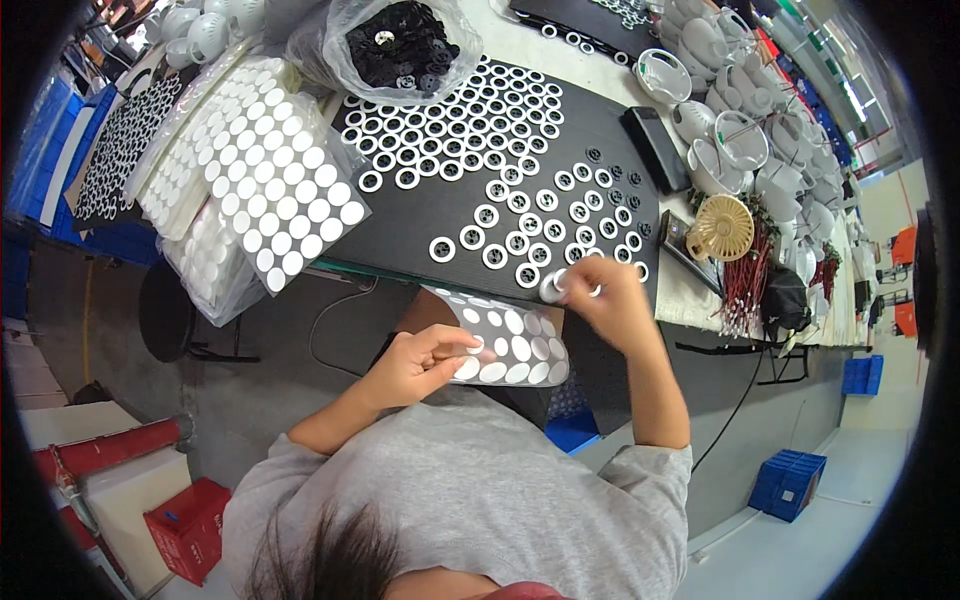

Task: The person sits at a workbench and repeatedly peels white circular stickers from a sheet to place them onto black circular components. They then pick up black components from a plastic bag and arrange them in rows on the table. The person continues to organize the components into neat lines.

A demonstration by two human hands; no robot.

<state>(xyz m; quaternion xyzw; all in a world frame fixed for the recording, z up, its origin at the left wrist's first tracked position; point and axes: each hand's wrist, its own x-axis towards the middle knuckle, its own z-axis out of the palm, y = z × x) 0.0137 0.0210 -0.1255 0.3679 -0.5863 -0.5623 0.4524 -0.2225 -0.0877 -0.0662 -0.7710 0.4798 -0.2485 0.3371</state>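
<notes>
A clear sheet of round white stickers [520, 348] lies across my lap below the table's near edge. My left hand [412, 366] is closed at its left side, thumb and index finger bent over a white round sticker there. My right hand [608, 300], slightly blurred, bends over the near edge of the black board with fingertips pressed together on a white round piece [552, 287]. Just beyond lie loose white rings with black centres [527, 274]. Whether that piece has a sticker on it, I cannot tell.
More rings [455, 130] crowd the far part of the black board [400, 215]. A plastic bag of black parts [400, 45] stands behind them. Stacked sticker sheets [290, 195] overhang at left. White plastic housings [740, 140], a black box [655, 150] and a beige fan [722, 228] sit at right.
</notes>
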